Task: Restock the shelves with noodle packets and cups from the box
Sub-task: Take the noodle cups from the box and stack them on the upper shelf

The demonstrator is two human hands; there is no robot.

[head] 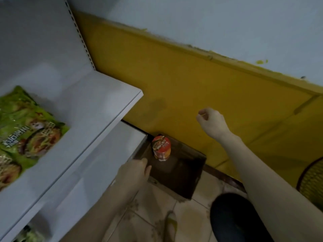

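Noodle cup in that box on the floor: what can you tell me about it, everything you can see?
The noodle cup seems to stand upright in the far left corner of the open brown box, close to the shelf. It is the only item visible inside. Its round lid is red with a food picture and blurred lettering. The side below looks red and orange, and glossy. The left hand hovers near it at the box's edge without touching it.
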